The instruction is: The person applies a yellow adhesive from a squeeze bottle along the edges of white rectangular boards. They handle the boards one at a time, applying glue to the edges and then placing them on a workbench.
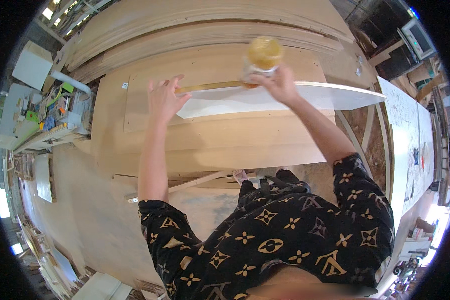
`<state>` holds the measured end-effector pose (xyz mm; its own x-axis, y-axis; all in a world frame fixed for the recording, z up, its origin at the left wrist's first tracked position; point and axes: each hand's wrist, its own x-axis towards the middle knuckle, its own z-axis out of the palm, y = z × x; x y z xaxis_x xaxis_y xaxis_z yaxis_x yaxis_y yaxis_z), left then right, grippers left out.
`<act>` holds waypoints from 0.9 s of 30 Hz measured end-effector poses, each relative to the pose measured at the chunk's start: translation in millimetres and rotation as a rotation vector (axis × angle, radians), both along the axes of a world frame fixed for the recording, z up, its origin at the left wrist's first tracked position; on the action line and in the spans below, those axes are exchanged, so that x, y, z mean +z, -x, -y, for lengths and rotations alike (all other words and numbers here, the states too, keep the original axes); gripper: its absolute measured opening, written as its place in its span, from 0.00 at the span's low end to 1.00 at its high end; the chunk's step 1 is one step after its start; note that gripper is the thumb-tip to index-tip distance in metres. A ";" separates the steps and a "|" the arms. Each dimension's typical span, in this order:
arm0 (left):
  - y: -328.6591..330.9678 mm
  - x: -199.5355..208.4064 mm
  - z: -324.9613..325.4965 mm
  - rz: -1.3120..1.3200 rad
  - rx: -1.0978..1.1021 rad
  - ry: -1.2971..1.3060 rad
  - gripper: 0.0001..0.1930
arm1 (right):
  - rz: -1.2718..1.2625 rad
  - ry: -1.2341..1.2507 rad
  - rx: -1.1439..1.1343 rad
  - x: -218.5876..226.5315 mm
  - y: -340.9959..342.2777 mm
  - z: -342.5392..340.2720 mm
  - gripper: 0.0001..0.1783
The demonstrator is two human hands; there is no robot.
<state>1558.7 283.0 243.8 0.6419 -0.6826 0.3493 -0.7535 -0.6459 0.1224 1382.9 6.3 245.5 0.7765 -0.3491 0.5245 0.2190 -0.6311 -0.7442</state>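
My two bare hands reach out over a broad stack of tan boards [225, 145]. A long white panel [225, 101] lies across it, roughly parallel to the near edge, its white face toward me and its yellowish top edge uppermost; its right end juts past the stack's right edge. My left hand [166, 100] is at the panel's left end, fingers partly spread and some raised; I cannot tell whether they pinch it. My right hand [279, 85] has its fingers closed around a bottle [263, 56], blurred, yellow end up and narrower orange end down at the panel's top edge, right of the stack's middle; I cannot tell whether the tip touches. A bare foot [240, 176] shows by the near edge. Beyond the right edge is a white table [410, 150]; off the left edge, a cluttered workbench [55, 127].
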 end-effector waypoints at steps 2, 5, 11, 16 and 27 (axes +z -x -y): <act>1.9 -0.5 6.8 -0.002 -0.032 0.019 0.28 | -0.041 0.201 -0.082 0.1 -8.9 -9.9 0.32; 1.4 -1.3 10.8 0.001 -0.033 0.046 0.28 | -0.215 0.179 -0.186 10.4 8.6 10.2 0.32; 1.4 -3.2 11.2 -0.026 -0.059 0.060 0.28 | -0.174 0.055 -0.472 24.1 81.5 80.0 0.32; 3.5 -0.4 13.9 -0.019 -0.074 0.022 0.28 | -0.160 -0.009 -0.406 9.3 38.1 33.0 0.32; 1.4 -4.5 14.7 -0.012 -0.096 0.050 0.29 | -0.084 -0.045 -0.707 26.6 102.5 98.4 0.28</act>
<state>1557.3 268.3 239.3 0.5786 -0.7233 0.3769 -0.8100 -0.5635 0.1622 1280.4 -92.1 272.1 0.3936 -0.8039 0.4460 -0.2910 -0.5691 -0.7690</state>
